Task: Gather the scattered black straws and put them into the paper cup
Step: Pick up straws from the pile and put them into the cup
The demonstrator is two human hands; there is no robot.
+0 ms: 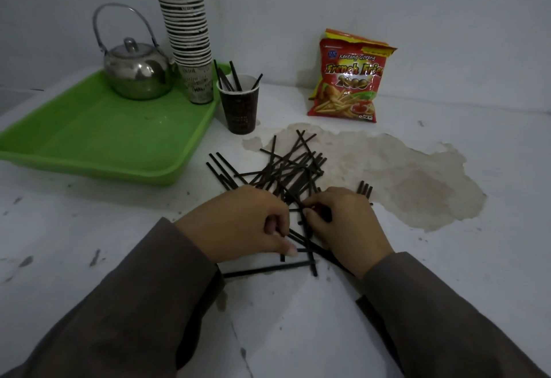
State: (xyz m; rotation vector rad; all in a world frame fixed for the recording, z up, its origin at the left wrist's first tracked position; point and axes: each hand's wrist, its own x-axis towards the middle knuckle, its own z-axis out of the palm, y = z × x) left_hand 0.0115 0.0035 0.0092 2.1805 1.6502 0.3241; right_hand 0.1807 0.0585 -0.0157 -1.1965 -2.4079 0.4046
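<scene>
Notably, white tabletop (447, 258) paint is peeled beside the straws (286, 168); both hands (238, 222) (346, 222) pinch straws, fingertips partly hidden.

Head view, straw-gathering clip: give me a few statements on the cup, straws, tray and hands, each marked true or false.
1. The dark paper cup already holds a few black straws. True.
2. That cup stands on the green tray. False: it stands on the table beside the tray.
3. Both the left hand and right hand are at the pile of scattered straws. True.
4. The steel teapot lies tipped over. False: it sits upright on the tray.
5. The snack bag lies flat. False: it stands against the wall.
</scene>
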